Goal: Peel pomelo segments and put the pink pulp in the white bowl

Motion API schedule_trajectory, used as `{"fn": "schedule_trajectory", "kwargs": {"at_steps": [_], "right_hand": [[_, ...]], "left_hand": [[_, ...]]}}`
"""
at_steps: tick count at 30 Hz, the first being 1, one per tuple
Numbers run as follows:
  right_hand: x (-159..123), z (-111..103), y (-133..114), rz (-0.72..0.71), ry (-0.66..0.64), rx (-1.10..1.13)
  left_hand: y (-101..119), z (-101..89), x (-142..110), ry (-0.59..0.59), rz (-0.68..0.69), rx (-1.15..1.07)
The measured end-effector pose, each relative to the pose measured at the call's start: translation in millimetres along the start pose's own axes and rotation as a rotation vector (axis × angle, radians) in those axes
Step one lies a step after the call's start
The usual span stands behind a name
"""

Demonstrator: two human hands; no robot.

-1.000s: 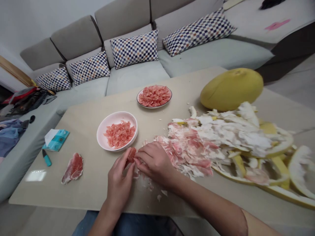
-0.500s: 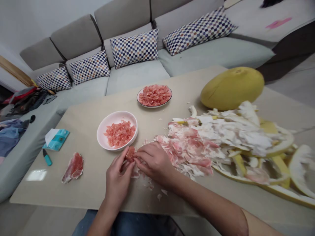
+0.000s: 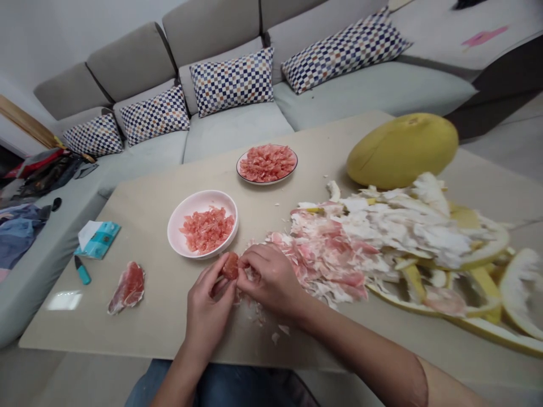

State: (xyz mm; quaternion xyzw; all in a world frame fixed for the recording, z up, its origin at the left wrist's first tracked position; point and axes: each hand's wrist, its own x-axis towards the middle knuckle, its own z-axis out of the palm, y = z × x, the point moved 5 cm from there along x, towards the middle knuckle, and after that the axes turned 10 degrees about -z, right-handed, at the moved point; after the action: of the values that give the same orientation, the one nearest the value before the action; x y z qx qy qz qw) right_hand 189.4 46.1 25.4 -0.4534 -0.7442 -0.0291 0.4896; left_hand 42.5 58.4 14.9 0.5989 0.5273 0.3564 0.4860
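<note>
My left hand [image 3: 208,308] and my right hand [image 3: 268,278] meet over the near middle of the beige table [image 3: 144,209], both pinched on a small pink pomelo piece [image 3: 230,265]. Just beyond them stands a pink bowl [image 3: 202,224] part filled with pink flesh pieces. A white plate [image 3: 267,164] heaped with more flesh sits farther back. Right of my right hand spreads a pile of pink and white membrane scraps [image 3: 339,249].
A whole yellow-green pomelo [image 3: 402,150] lies at the back right, with thick rind pieces [image 3: 487,282] in front of it. An unpeeled pink segment [image 3: 127,287], a teal-handled knife [image 3: 82,269] and a tissue pack [image 3: 97,239] lie at left. A grey sofa with checked cushions stands behind.
The pink piece has turned and risen a little between my fingertips, showing more of its flesh. Both hands stay in nearly the same spot.
</note>
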Motion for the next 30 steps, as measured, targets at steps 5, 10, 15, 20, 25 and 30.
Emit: {"fn": "schedule_trajectory", "kwargs": {"at_steps": [5, 10, 15, 20, 25, 30], "right_hand": [[1.5, -1.5, 6.3, 0.073, 0.019, 0.055], [6.1, -6.6, 12.4, 0.188, -0.006, 0.201], [2.7, 2.2, 12.2, 0.328, -0.139, 0.404], [-1.9, 9.9, 5.9, 0.244, -0.189, 0.445], [0.5, 4.9, -0.5, 0.137, -0.145, 0.412], [4.2, -3.2, 2.5, 0.147, -0.047, 0.321]], "left_hand": [[-3.5, 0.2, 4.3, -0.017, -0.177, -0.249], [0.3, -5.1, 6.9, 0.001, -0.204, -0.359], [1.2, -4.6, 4.5, 0.02, -0.19, -0.363], [-3.2, -3.1, 6.5, -0.025, -0.219, -0.367], [-4.4, -6.1, 7.8, -0.046, -0.277, -0.432], [-2.4, -7.6, 6.0, -0.032, -0.329, -0.559]]}}
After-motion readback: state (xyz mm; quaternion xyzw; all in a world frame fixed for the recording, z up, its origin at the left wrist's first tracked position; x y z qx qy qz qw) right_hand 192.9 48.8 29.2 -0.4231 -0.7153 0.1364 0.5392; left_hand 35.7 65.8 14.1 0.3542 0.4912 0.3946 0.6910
